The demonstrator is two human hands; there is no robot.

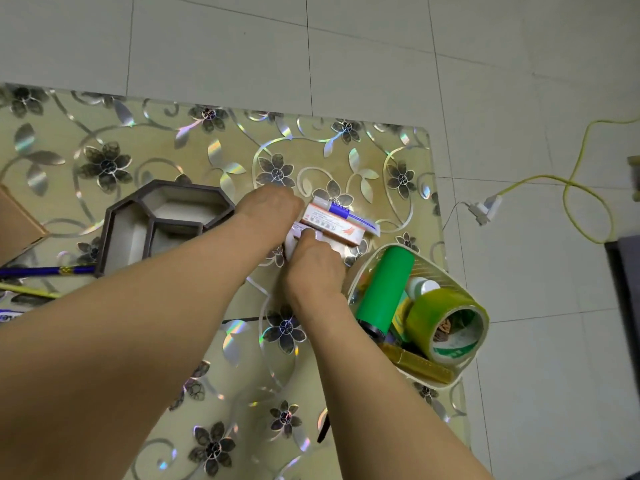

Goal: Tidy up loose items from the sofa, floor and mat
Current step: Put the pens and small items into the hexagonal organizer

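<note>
Head view: both hands [268, 209] [313, 263] cover small boxes [332, 225]; fingers hidden, grip unclear.

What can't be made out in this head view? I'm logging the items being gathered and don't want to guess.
- Print on the small orange and white box: too small and blurred.
- White item under the right hand: mostly covered by it.
- Left hand: fingers curl out of sight, so its grip is unclear.
- Lower contents of the white basket: hidden by the green cylinder and tape roll.
- Cardboard and blue stick: cut off by the left edge.
</note>
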